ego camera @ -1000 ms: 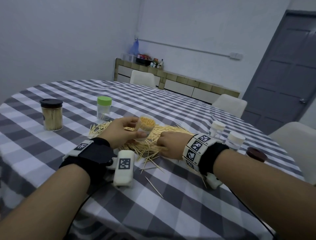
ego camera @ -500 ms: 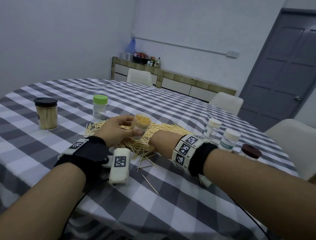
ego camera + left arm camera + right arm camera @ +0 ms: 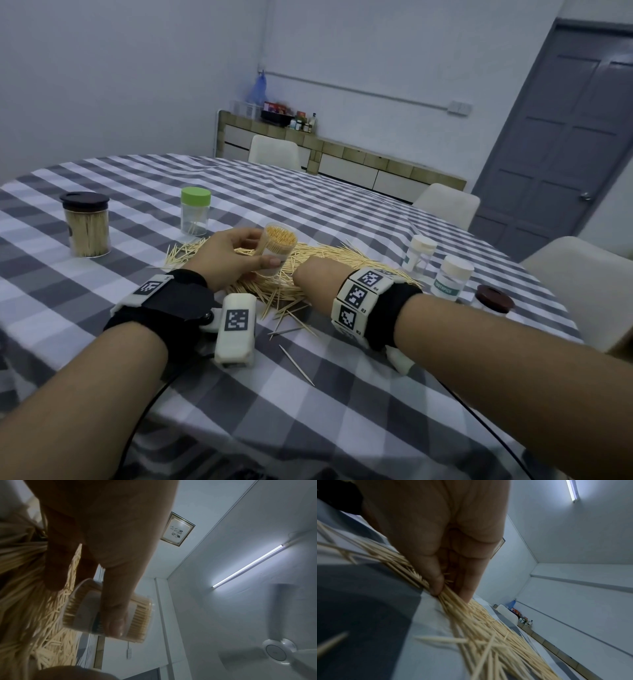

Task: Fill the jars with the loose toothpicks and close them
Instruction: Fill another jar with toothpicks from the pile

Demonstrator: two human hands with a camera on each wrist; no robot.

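Checked bench (image 3: 342, 411), toothpick pile (image 3: 329, 260) mid-surface. Left hand (image 3: 226, 260) gripping full open jar (image 3: 275, 250) tilted over pile. Right hand (image 3: 440, 545) pinching toothpicks at pile's near edge.

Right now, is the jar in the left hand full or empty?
Full, or nearly. The open jar has no lid, toothpick tips pack its mouth, and the left hand holds it tilted above the pile.

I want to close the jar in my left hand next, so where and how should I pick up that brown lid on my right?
Probably take the brown lid by its round rim, coming straight down from above with the right hand. It lies flat on the table near the edge, so only the rim gives the fingers purchase. A white-capped jar stands just left of it.
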